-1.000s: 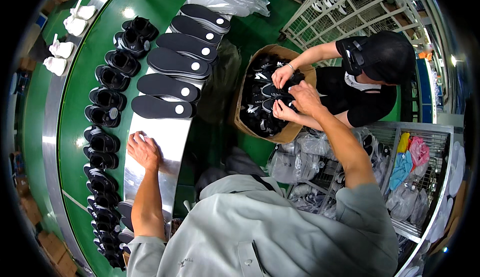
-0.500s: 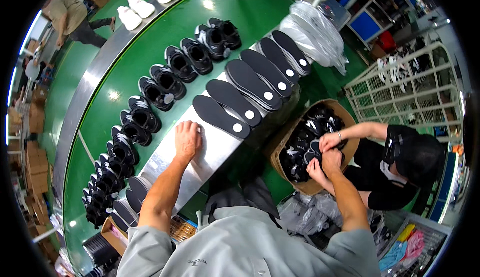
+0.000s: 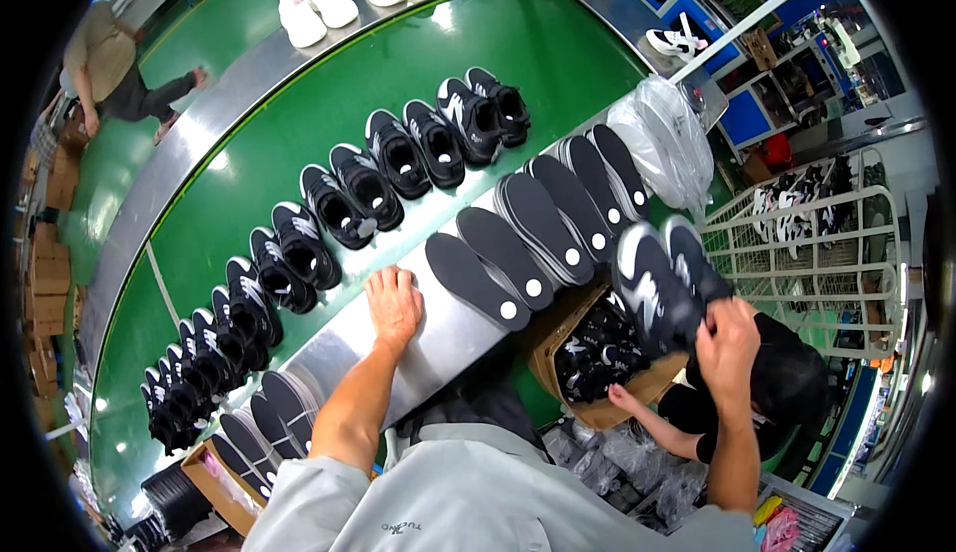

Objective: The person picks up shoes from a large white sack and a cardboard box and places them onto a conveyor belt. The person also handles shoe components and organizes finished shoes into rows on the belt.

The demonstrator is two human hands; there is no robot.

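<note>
A pair of black sneakers with white markings [image 3: 645, 283] hangs raised in my right hand [image 3: 729, 341], gripped at the heel end, above and beside the insoles. My left hand [image 3: 394, 305] rests palm down on the bare metal ledge [image 3: 438, 353], fingers stretched and holding nothing. Just right of it, stacks of black insoles with white round stickers [image 3: 476, 275] lie in a row along the ledge. Beyond them, a curved line of black and white sneakers [image 3: 398, 159] stands on the green conveyor belt [image 3: 329, 104].
A cardboard box of black shoes [image 3: 597, 413] stands below the ledge; a co-worker's hand [image 3: 625, 399] is over its edge. Clear plastic bags [image 3: 662, 144] lie at the ledge's far end. A white wire rack [image 3: 807, 223] stands right. More insoles [image 3: 289, 408] lie at left.
My right hand has come up out of the cardboard box, away from the co-worker's hands, with the pair of sneakers. My left hand stays on the ledge. The whole view has shifted.
</note>
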